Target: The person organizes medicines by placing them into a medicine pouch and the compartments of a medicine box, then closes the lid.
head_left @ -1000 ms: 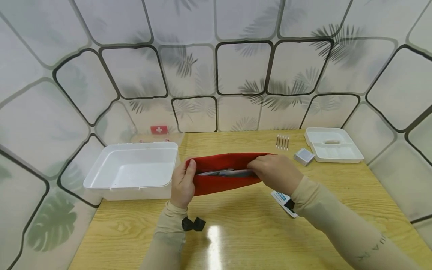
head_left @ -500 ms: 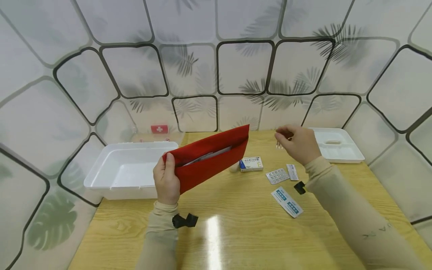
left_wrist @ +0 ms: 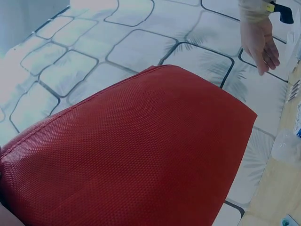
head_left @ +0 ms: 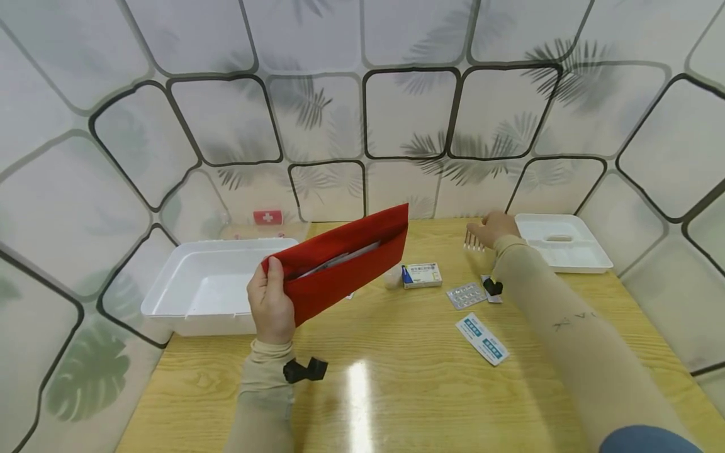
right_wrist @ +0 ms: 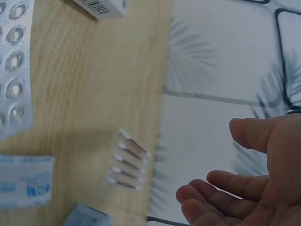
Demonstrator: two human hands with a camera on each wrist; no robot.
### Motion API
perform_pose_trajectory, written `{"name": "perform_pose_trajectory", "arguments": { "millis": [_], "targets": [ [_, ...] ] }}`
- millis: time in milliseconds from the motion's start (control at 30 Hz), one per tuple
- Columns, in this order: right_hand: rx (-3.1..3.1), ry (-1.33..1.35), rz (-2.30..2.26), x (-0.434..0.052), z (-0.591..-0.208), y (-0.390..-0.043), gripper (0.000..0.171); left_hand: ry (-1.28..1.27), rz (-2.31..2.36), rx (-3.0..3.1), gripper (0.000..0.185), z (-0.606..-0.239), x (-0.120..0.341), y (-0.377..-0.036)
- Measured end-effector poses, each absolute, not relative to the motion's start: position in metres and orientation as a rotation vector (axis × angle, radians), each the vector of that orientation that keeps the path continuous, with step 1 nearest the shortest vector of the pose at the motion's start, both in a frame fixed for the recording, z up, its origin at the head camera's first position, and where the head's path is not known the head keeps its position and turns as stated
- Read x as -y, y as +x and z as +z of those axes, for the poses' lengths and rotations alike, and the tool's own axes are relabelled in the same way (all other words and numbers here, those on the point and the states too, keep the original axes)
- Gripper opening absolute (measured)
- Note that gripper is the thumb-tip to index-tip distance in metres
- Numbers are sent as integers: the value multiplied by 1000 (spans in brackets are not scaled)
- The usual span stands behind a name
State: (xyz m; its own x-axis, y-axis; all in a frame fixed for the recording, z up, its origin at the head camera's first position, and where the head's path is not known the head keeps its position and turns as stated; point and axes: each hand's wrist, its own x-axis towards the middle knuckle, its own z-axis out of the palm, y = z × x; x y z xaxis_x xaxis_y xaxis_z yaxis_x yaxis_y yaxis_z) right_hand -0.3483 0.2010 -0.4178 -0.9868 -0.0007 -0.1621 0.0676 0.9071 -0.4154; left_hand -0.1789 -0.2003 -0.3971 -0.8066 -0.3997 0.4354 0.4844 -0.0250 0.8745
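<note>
In the head view my left hand [head_left: 273, 308] grips the lower left end of a red fabric pouch [head_left: 345, 277], thumb on its front. The pouch is held tilted above the table, its mouth parted, with pale flat items [head_left: 340, 259] inside. At the back right, my right hand [head_left: 491, 230] reaches over several cotton swabs [head_left: 474, 242] lying in a row. Its fingers look relaxed in the right wrist view, where the swabs [right_wrist: 128, 161] lie apart from them and nothing is held. The pouch [left_wrist: 141, 146] fills most of the left wrist view.
A white open bin [head_left: 226, 324] stands left, its clear lid with a red cross label [head_left: 267, 218] behind. A white tray [head_left: 566, 258] sits back right. Between them lie a medicine box [head_left: 421, 275], a translucent cup [head_left: 392, 277], a blister pack [head_left: 466, 295] and a blue-white packet [head_left: 483, 338].
My right hand has let go of the pouch and moved right and away to the swabs. My left hand has shifted left with the pouch, which now slants up to the right.
</note>
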Motion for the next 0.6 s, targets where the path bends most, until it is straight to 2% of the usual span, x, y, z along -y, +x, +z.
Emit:
{"name": "perform_pose_trajectory", "arguments": {
  "millis": [167,467,600],
  "targets": [
    [-2831,81,-580,-194,-432,-356,65,-97,-1888,1657,39,-398,200,-179],
    [-2790,52,-369,-190,-458,-365,53,-73,-1869,1682,40,-398,201,-180],
    [-2814,122,-371,-188,-465,-365,59,-62,-1864,1688,40,-398,202,-180]
  ]
}}
